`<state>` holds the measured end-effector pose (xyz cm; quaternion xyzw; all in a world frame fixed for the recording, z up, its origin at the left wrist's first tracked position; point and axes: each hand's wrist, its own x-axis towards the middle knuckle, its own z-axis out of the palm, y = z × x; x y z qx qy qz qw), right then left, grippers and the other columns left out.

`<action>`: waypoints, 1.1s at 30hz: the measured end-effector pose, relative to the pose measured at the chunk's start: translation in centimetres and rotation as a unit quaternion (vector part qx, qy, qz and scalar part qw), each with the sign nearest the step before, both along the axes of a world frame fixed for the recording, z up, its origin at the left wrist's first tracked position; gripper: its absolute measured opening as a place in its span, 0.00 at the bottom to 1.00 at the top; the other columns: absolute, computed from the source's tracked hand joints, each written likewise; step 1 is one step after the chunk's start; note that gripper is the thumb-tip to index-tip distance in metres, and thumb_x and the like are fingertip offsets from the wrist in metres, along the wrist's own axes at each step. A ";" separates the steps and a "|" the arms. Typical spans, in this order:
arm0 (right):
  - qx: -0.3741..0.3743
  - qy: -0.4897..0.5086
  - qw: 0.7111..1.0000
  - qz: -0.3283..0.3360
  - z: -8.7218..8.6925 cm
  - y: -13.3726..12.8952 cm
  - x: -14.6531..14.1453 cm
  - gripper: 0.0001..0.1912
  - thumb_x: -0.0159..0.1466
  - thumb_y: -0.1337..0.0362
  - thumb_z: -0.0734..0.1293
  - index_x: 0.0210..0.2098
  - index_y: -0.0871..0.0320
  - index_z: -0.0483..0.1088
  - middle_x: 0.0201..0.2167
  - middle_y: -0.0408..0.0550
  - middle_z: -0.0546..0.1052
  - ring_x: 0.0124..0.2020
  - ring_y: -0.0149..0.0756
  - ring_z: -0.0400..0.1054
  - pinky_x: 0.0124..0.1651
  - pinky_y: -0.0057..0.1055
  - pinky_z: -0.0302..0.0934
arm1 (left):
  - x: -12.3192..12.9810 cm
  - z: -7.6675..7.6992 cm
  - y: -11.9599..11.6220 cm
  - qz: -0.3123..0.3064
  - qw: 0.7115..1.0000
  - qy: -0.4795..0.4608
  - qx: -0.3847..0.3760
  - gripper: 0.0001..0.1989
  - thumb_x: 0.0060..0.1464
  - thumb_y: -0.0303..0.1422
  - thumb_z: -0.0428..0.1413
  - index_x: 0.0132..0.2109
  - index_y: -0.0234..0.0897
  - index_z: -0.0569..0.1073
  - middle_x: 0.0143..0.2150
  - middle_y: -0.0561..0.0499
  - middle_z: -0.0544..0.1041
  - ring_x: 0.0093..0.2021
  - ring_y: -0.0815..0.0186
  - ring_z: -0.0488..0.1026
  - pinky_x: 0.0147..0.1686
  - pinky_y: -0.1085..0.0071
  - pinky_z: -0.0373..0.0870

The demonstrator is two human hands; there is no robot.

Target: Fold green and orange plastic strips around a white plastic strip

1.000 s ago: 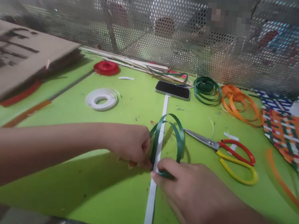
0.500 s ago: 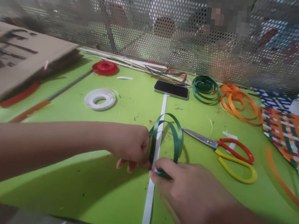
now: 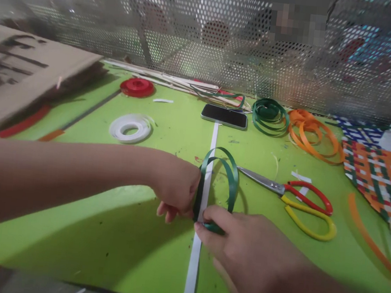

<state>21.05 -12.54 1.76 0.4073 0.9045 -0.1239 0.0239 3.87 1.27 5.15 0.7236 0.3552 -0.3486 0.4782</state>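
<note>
Your left hand (image 3: 177, 186) has drawn in against the near-left side of the green strip loop (image 3: 218, 179) over the last second. A moment ago its fingers lay flatter and lower; now they curl under, with the thumb side pressed to the left band of the loop. That grip is closed on the band. Your right hand (image 3: 249, 259) has barely moved. Its thumb and forefinger are pinched shut on the bottom of the loop, where the two ends cross.

The loop itself has tightened a little and stands more upright than before. It rises off the counter (image 3: 120, 232) and straddles the white strip (image 3: 203, 203), which runs under the loop, away from you on the far side and toward you on the near side. By my reading you are closing the loop around the white strip, and the crossing point under your right thumb is what keeps it from springing open.

The other things lie as they did a second ago. The scissors (image 3: 294, 201) are just right of the loop, blades pointing at it. The phone (image 3: 224, 116) sits beyond the loop at the far end of the white strip. The green coil (image 3: 270, 115) and orange coil (image 3: 310, 133) lie beyond the loop to its right, the white coil (image 3: 131, 128) and red spool (image 3: 137, 87) beyond it to its left. The woven mat (image 3: 379, 177) lies far right of the loop.
</note>
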 end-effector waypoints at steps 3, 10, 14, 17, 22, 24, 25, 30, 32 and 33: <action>-0.010 -0.012 1.000 -0.003 0.1 0.0 -0.1 0.21 0.63 0.68 0.66 0.55 0.51 0.75 0.53 0.45 0.79 0.24 0.34 0.65 0.23 0.39 0.41 | -0.3 -0.1 0.0 0.004 1.000 -0.011 -0.001 0.12 0.54 0.24 0.55 0.23 0.36 0.73 0.24 0.50 0.80 0.24 0.66 0.76 0.30 0.70 0.72; -0.017 -0.013 1.000 -0.007 0.3 0.0 0.1 0.22 0.65 0.68 0.66 0.58 0.50 0.73 0.52 0.44 0.78 0.24 0.34 0.66 0.24 0.38 0.41 | -1.0 -0.7 0.4 0.007 0.999 -0.033 -0.026 0.12 0.56 0.27 0.56 0.25 0.35 0.74 0.26 0.49 0.81 0.27 0.64 0.78 0.34 0.68 0.72; -0.012 -0.013 1.000 -0.013 0.1 0.0 0.1 0.21 0.65 0.68 0.67 0.57 0.49 0.74 0.51 0.44 0.79 0.24 0.34 0.66 0.24 0.38 0.40 | -0.8 -0.4 0.3 -0.001 0.999 -0.032 -0.009 0.12 0.55 0.25 0.55 0.24 0.36 0.73 0.26 0.48 0.82 0.27 0.63 0.79 0.33 0.68 0.72; -0.010 -0.016 1.000 -0.012 0.2 0.1 -0.1 0.21 0.65 0.68 0.67 0.56 0.50 0.74 0.52 0.44 0.79 0.24 0.33 0.65 0.24 0.38 0.39 | -0.4 0.0 0.0 -0.005 1.000 -0.023 0.000 0.13 0.54 0.24 0.54 0.23 0.36 0.73 0.26 0.47 0.82 0.27 0.62 0.79 0.33 0.67 0.72; -0.013 -0.021 1.000 -0.007 0.4 0.1 -0.1 0.21 0.65 0.67 0.67 0.57 0.50 0.74 0.52 0.44 0.78 0.23 0.33 0.65 0.23 0.39 0.40 | -0.3 0.2 0.1 -0.004 1.000 -0.015 -0.005 0.15 0.56 0.23 0.53 0.22 0.35 0.71 0.26 0.46 0.82 0.28 0.61 0.80 0.35 0.64 0.72; -0.009 -0.015 1.000 -0.009 0.3 0.2 0.0 0.21 0.65 0.67 0.67 0.57 0.50 0.74 0.51 0.44 0.79 0.23 0.33 0.64 0.23 0.38 0.40 | -0.6 -0.1 0.5 0.000 0.999 -0.020 -0.040 0.14 0.58 0.25 0.55 0.23 0.35 0.73 0.28 0.45 0.83 0.29 0.61 0.80 0.34 0.66 0.72; -0.009 -0.012 1.000 -0.009 0.3 0.2 0.1 0.21 0.65 0.67 0.67 0.57 0.49 0.74 0.50 0.44 0.79 0.23 0.33 0.64 0.23 0.38 0.40 | -0.7 -0.3 0.6 0.003 0.998 -0.022 -0.057 0.13 0.58 0.27 0.57 0.24 0.35 0.74 0.29 0.45 0.83 0.30 0.61 0.81 0.33 0.67 0.71; -0.015 -0.008 1.000 -0.005 0.1 0.4 0.2 0.23 0.64 0.66 0.67 0.58 0.49 0.75 0.53 0.46 0.79 0.25 0.34 0.66 0.24 0.37 0.41 | -0.9 -0.8 0.6 0.011 0.998 -0.017 -0.056 0.14 0.59 0.31 0.60 0.24 0.34 0.74 0.27 0.46 0.82 0.29 0.61 0.82 0.29 0.71 0.68; -0.014 -0.004 1.000 -0.004 0.2 0.4 0.2 0.22 0.65 0.67 0.67 0.57 0.49 0.75 0.53 0.46 0.79 0.25 0.35 0.67 0.24 0.38 0.42 | -0.7 -0.8 0.4 0.014 0.999 -0.015 -0.041 0.15 0.59 0.29 0.59 0.23 0.34 0.73 0.24 0.49 0.81 0.27 0.63 0.81 0.30 0.71 0.68; -0.013 -0.002 1.000 -0.003 0.2 0.4 0.2 0.21 0.65 0.67 0.66 0.57 0.50 0.75 0.53 0.46 0.79 0.25 0.35 0.67 0.24 0.38 0.42 | -0.7 -0.8 0.3 0.015 0.999 -0.015 -0.037 0.15 0.58 0.28 0.59 0.23 0.34 0.73 0.24 0.50 0.80 0.27 0.64 0.80 0.31 0.70 0.68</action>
